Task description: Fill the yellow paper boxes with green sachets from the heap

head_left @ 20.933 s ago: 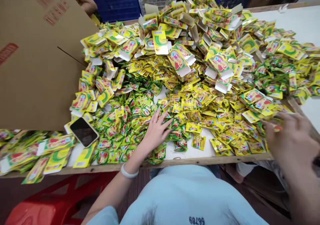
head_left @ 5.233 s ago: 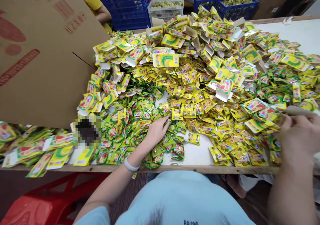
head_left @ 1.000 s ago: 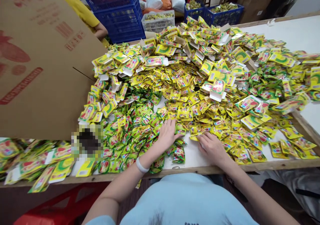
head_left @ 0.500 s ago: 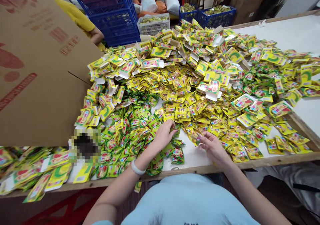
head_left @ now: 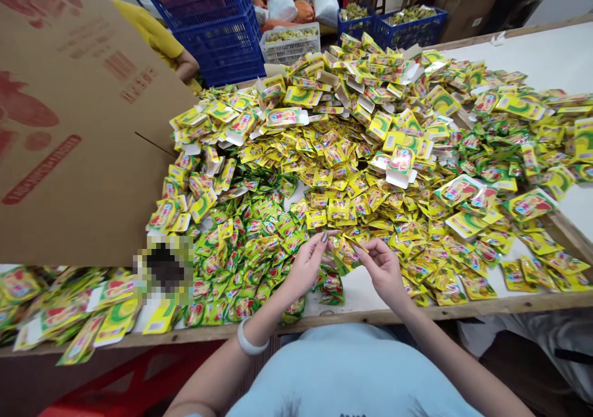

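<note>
In front of my chest, both hands meet at a small shiny yellow candy packet (head_left: 346,253). My right hand (head_left: 383,271) pinches the packet's right edge between thumb and fingers. My left hand (head_left: 306,266) is closed at its left side, the thumb on top and the other fingers partly behind it; whether it grips anything more is hidden. Green packets (head_left: 250,250) are heaped beside my left hand. Yellow packets (head_left: 430,253) spread out past my right hand.
A mound of small printed boxes (head_left: 303,96), many with flaps up, rises at the back. A large cardboard carton (head_left: 88,176) stands on the left. The table's wooden edge (head_left: 440,312) runs before me. Beyond are blue crates (head_left: 217,46) and a person's yellow sleeve (head_left: 155,31).
My hands have come together. The right hand has moved left and up with the yellow packet, and the left hand now meets it at the packet's left side.
</note>
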The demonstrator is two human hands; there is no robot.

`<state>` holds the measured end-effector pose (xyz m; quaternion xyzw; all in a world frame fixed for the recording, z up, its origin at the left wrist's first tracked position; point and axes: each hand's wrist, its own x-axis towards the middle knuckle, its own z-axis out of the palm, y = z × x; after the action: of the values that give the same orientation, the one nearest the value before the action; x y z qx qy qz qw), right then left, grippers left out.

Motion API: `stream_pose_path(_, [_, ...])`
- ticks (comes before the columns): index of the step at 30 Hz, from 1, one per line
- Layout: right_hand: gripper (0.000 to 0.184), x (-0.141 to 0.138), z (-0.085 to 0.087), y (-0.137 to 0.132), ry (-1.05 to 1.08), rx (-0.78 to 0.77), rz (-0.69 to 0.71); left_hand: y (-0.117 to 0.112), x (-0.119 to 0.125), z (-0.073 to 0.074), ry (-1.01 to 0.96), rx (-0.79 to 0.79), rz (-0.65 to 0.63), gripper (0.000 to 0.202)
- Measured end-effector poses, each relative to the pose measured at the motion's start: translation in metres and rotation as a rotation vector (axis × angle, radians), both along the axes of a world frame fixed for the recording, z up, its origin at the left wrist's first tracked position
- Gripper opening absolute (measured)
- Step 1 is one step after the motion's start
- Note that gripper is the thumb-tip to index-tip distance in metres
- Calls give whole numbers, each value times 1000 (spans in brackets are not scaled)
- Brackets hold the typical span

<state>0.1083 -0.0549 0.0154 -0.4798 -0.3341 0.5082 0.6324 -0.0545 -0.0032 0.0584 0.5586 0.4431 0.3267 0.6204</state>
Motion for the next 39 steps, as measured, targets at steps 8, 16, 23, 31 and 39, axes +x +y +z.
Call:
stream_pose_path(8, [17,3,-10,-6,-238,101,-80,-3,25,-1,47,82,62,47])
stream_pose_path(16, [45,-5,-6,-3,-61,-58,-57,-10,35,-15,-19,150,202,35])
stream_pose_path(23, [42,11,9,-5,-52,-77,-127,-3,38,-28,256,437,-84,30])
stream_pose_path(31, [39,50,-36,-44,-1363,294,255,125,98,52,715,1003,-474,50])
stream_pose_path(39, [36,19,-31,-52,-1664,393,560,192,205,47,869,1511,-1042,50])
